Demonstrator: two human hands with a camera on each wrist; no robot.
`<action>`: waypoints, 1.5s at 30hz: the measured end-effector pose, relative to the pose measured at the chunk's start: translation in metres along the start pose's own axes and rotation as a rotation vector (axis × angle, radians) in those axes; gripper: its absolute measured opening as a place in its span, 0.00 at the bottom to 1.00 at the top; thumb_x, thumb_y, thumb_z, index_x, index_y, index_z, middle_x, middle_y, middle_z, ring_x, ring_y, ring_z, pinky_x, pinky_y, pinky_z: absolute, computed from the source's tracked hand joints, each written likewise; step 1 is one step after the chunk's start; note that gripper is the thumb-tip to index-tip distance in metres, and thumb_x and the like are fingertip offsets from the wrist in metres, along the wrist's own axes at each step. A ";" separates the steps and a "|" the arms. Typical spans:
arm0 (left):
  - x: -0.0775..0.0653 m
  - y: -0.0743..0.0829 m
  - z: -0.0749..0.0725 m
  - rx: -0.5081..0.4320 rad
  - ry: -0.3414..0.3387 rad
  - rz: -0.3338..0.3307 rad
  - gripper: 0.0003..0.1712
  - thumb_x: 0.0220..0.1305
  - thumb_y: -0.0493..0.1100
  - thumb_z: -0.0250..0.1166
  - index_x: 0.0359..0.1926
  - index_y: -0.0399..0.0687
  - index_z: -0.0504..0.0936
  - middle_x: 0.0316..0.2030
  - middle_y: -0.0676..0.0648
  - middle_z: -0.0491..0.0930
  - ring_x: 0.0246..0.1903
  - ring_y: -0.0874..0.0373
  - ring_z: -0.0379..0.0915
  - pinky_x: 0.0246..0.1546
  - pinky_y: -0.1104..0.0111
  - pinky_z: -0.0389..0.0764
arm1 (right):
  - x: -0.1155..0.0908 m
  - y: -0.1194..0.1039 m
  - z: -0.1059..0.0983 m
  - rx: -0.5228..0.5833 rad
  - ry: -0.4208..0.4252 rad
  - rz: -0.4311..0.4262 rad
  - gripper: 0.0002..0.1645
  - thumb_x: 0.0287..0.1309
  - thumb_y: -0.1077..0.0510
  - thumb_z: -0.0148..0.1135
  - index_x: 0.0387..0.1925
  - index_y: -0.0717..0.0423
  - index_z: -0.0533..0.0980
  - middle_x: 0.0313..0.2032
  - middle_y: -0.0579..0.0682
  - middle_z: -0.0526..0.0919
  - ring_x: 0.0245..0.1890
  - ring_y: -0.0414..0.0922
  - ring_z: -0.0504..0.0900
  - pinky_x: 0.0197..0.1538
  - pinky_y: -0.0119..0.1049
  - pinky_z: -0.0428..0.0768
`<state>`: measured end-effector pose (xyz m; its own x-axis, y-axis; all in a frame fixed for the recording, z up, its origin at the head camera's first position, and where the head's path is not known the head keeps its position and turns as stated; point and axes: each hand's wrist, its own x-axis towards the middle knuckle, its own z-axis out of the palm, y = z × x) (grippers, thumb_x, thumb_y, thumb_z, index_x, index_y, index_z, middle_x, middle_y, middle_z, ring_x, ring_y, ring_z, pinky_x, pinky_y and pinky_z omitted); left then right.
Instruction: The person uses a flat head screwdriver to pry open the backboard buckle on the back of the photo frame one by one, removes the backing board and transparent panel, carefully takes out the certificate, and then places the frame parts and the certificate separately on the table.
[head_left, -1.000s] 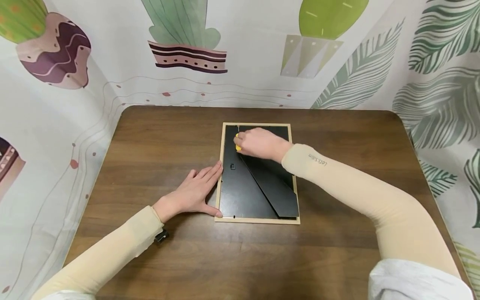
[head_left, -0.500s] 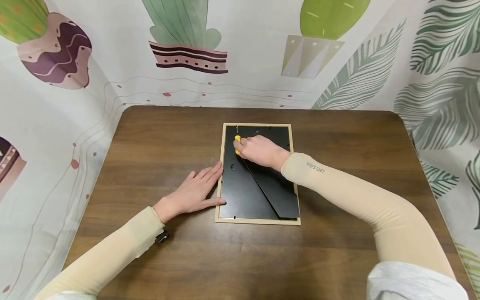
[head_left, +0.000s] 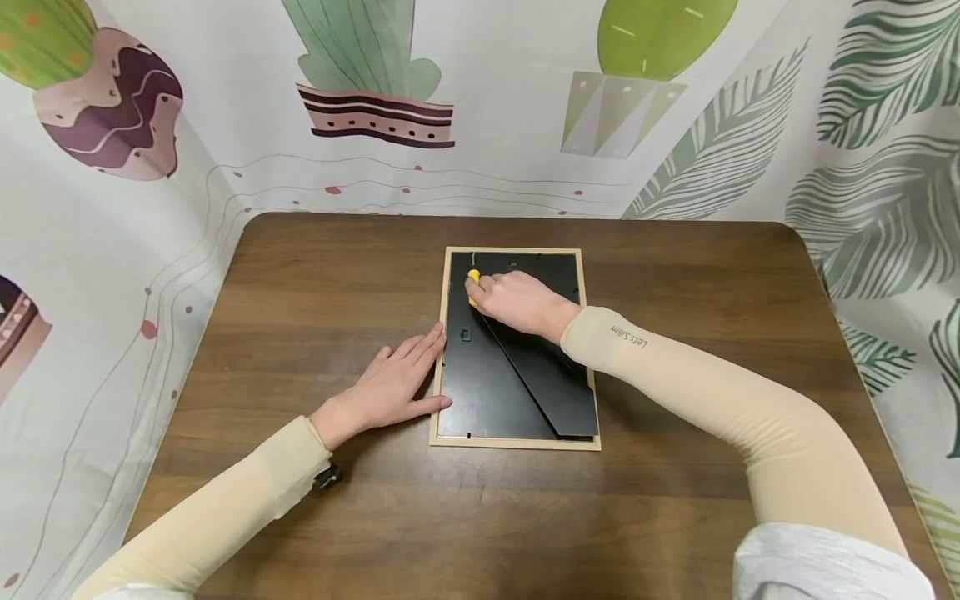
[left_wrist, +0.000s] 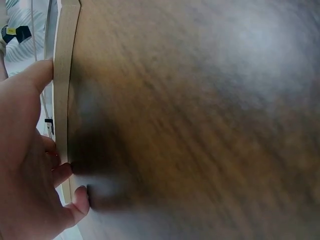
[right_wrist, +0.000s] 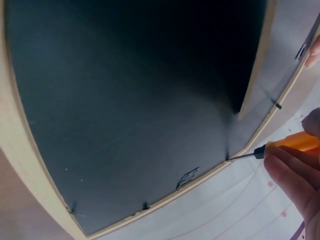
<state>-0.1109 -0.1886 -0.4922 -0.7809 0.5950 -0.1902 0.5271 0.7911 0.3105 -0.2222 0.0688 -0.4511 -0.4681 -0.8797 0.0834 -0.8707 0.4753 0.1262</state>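
A picture frame (head_left: 517, 444) with a pale wooden rim lies face down on the table, its black backing board (head_left: 476, 387) on top. My right hand (head_left: 525, 302) grips a screwdriver (right_wrist: 297, 142) by its yellow handle. In the right wrist view the screwdriver's tip meets the backing's edge right at the far rim. With fingers straight, my left hand (head_left: 386, 385) rests against the frame's left side, its thumb reaching over the rim onto the backing. A black easel stand (head_left: 551, 396) slants across the board, partly hidden under my right forearm.
Small dark tabs (right_wrist: 278, 105) sit along the rim's inner edge. One hanging hook (head_left: 466, 335) is near the left side, another hook (right_wrist: 189, 177) by the far rim. The brown wooden table (head_left: 337, 275) meets a plant-print curtain (head_left: 510, 183) at the back.
My right hand and the screwdriver have shifted slightly toward me, leaving more of the shaft showing. My left thumb has moved up from the frame's near left corner.
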 end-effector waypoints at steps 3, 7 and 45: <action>0.000 -0.001 -0.001 -0.013 -0.020 0.000 0.59 0.69 0.73 0.59 0.84 0.44 0.48 0.84 0.48 0.41 0.79 0.48 0.49 0.66 0.35 0.64 | -0.001 0.000 0.001 0.001 0.018 0.003 0.19 0.73 0.62 0.62 0.59 0.70 0.78 0.43 0.62 0.88 0.37 0.50 0.89 0.37 0.40 0.86; -0.001 -0.005 -0.002 -0.024 -0.049 0.022 0.66 0.62 0.77 0.62 0.84 0.45 0.45 0.84 0.49 0.39 0.79 0.48 0.48 0.66 0.34 0.63 | -0.001 0.000 0.001 0.009 0.055 -0.001 0.19 0.72 0.62 0.62 0.58 0.70 0.78 0.43 0.62 0.88 0.36 0.51 0.89 0.37 0.41 0.86; -0.001 -0.005 -0.009 -0.012 -0.099 0.048 0.79 0.47 0.83 0.69 0.84 0.44 0.43 0.84 0.47 0.37 0.79 0.43 0.49 0.67 0.35 0.63 | 0.013 -0.025 -0.004 -0.241 -0.056 -0.026 0.15 0.69 0.71 0.61 0.54 0.71 0.82 0.48 0.64 0.88 0.41 0.52 0.89 0.40 0.38 0.87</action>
<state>-0.1159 -0.1944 -0.4852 -0.7172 0.6441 -0.2660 0.5590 0.7597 0.3322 -0.2060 0.0454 -0.4496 -0.4595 -0.8879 0.0227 -0.8248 0.4360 0.3598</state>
